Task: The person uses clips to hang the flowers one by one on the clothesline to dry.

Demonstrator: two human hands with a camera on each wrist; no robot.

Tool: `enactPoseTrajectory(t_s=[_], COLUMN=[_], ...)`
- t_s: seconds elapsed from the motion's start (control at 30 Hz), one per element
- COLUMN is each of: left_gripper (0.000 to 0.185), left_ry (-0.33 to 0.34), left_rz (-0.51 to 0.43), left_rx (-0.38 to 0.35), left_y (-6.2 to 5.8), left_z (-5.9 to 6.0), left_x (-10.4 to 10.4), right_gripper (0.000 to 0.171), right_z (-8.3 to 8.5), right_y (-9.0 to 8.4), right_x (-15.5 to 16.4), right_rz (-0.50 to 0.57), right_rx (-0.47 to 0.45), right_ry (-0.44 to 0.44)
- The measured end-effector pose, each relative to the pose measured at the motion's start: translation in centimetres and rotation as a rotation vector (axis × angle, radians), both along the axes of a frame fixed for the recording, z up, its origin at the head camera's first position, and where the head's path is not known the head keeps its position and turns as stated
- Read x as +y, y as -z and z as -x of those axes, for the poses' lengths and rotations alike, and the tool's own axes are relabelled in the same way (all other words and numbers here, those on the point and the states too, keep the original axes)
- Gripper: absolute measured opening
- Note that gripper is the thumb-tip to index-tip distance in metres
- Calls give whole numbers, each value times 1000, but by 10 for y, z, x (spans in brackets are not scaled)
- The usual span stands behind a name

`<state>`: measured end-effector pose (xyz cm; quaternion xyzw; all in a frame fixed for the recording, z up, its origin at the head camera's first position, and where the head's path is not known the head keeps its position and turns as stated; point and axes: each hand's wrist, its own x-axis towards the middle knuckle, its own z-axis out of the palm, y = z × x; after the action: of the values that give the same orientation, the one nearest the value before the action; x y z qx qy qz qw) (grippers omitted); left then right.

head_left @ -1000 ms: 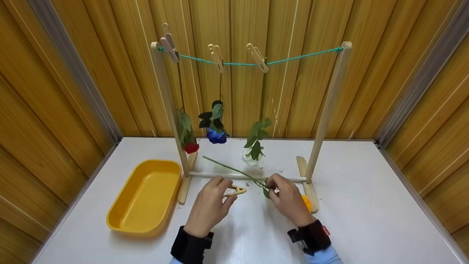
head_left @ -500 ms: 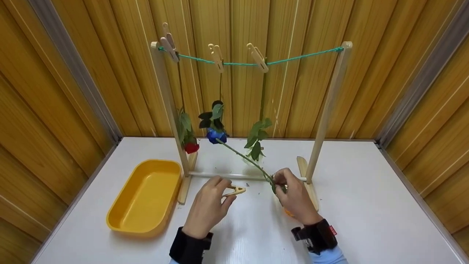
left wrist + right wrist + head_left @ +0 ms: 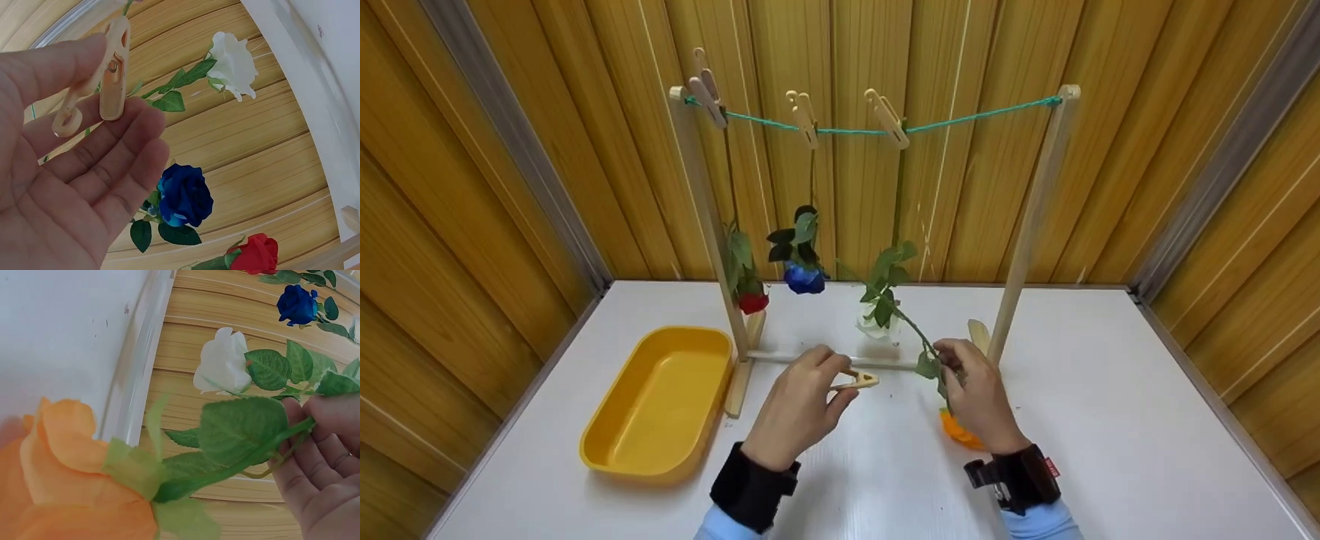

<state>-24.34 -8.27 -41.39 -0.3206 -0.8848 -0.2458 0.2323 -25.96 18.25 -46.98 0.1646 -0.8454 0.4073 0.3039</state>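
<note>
The right hand (image 3: 971, 386) pinches the orange rose (image 3: 958, 430) by its stem, bloom low over the worktop (image 3: 1110, 420) before the rack (image 3: 1027, 217); the left hand (image 3: 802, 405) grips a clothespin (image 3: 861, 380). Next, likely stem to cord (image 3: 982, 112), then pinning. Since a second ago the stem has swung upright.

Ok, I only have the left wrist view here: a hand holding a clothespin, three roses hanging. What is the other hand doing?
Observer: The right hand pinches the green stem of an orange rose, bloom hanging down.
Operator: Is there space on the line?
Observer: The green cord is bare between the third peg and the right post.
Operator: Anything else on the table?
Observer: A yellow tray, left of the rack.
</note>
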Motion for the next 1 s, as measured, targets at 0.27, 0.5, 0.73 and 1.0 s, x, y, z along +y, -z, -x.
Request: enactPoseTrajectory(t_s=[0.27,0.5,0.73,1.0], left_gripper=[23,17,17,17], left_ry=[72,94,93,105], left_rz=[130,251,328,406], left_rx=[45,98,152,180], left_y=[-37,-76,-110,-143], left_z=[12,18,23,29], left_x=[11,21,28,37], right_gripper=[27,24,25,26], right_z=[4,7,9,12], right_y=[-5,-13,-22,-34], right_x=[10,12,14,16], right_rz=[47,152,213,205], right_rx=[7,-43,-44,-73], right_ry=[27,-2,27,103])
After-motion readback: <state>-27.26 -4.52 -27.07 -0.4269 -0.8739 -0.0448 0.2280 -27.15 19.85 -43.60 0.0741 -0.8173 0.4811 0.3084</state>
